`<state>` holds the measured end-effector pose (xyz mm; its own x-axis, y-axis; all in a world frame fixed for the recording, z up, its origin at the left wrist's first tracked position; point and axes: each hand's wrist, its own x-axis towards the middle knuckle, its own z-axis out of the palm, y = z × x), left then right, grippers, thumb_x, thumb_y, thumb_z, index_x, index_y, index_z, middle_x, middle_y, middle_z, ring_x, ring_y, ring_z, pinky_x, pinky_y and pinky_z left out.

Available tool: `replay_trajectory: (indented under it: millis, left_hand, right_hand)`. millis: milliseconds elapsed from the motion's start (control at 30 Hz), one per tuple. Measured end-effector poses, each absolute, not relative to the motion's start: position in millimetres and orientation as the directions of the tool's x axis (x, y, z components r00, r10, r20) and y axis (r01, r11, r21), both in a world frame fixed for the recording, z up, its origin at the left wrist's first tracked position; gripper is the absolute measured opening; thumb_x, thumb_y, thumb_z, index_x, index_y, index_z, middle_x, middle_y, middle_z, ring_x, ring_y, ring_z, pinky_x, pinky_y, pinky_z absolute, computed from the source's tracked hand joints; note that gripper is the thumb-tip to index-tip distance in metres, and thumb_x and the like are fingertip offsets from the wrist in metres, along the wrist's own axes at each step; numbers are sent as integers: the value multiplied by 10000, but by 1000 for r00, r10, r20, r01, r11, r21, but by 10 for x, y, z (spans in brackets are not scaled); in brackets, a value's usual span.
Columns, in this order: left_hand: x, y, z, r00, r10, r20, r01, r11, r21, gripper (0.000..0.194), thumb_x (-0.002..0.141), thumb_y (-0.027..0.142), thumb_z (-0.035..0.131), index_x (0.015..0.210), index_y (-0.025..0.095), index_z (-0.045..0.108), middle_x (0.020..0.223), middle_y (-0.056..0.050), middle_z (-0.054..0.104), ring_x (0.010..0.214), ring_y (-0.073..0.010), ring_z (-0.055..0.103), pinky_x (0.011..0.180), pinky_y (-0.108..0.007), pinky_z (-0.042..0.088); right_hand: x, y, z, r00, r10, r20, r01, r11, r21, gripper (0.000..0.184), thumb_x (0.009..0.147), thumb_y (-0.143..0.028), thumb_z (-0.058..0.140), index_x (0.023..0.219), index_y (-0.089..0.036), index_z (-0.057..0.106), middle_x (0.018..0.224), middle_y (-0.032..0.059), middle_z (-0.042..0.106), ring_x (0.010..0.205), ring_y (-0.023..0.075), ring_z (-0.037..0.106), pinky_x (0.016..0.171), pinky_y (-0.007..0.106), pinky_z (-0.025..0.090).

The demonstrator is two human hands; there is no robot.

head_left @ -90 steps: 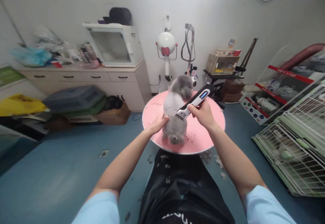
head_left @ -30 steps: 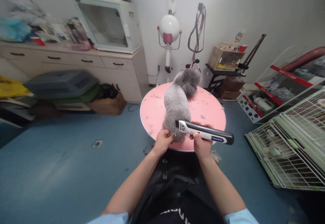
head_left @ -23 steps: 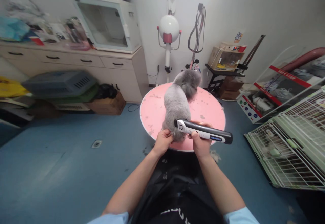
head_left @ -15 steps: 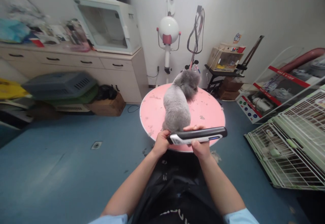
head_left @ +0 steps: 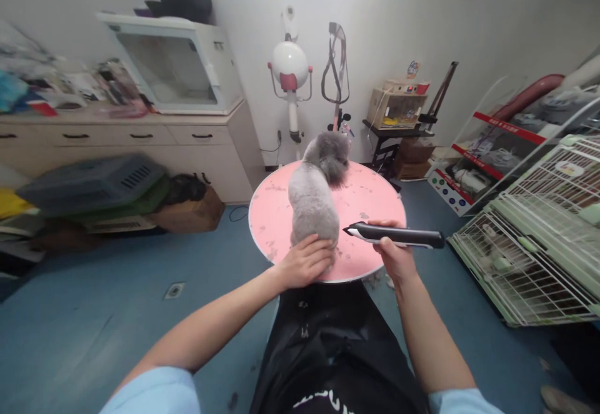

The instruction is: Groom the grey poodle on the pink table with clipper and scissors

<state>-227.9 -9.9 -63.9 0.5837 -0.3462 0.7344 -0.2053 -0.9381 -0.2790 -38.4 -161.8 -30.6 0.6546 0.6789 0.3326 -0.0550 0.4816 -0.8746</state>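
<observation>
A grey furry animal [head_left: 315, 204], a cat or small dog, is on the round pink table [head_left: 370, 201]. Its body fur is short and its head fluffy, facing away from me. My left hand [head_left: 309, 262] lies flat over its rump with the fingers stretched out. In my right hand [head_left: 396, 254] is a black and white hair clipper [head_left: 407, 237], held level to the right of the rump. The clipper's tip points left and is a little apart from the fur. Loose grey tufts are scattered over the tabletop.
A white dryer [head_left: 289, 67] and a grooming arm with a loop [head_left: 335, 70] rise behind the table. Wire cages [head_left: 529, 257] stand at right. Cabinets [head_left: 197, 145], a pet carrier [head_left: 94, 179] and a cardboard box [head_left: 192, 214] are at left.
My right hand has drawn the clipper away from the rump to the right and turned it. My left hand has flattened across the rump. The view has shifted right.
</observation>
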Motion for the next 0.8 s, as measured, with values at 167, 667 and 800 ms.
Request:
replay_trajectory:
  millis: [167,667,800]
  left_hand:
    - [-2618,-376,-1220,911,-226,346,-283,-951,124,120,862,230,593,927,161,666,718,-59,675,675,-185,615,747,-318,507]
    - [-2369,-326,-730,625,765,-159,-66,254,965,338,574,397,796,536,142,579,430,24,509,423,-66,408,482,-205,304]
    - [-2409,-314,-617,627,761,-169,-105,297,949,244,549,320,755,525,153,579,403,47,462,408,-56,356,478,-209,270]
  right_hand:
    - [-524,-1407,-166,573,681,456,111,487,-866,405,720,-339,821,967,-259,511,942,26,760,903,220,725,862,434,569]
    - [-556,-1374,-278,282,760,585,289,514,-808,310,766,-218,729,999,-266,530,1046,50,726,962,206,698,743,356,583]
    - [-590,-1414,-529,207,789,579,365,487,-794,310,730,-211,750,988,-248,583,1039,64,740,938,217,715,813,391,579]
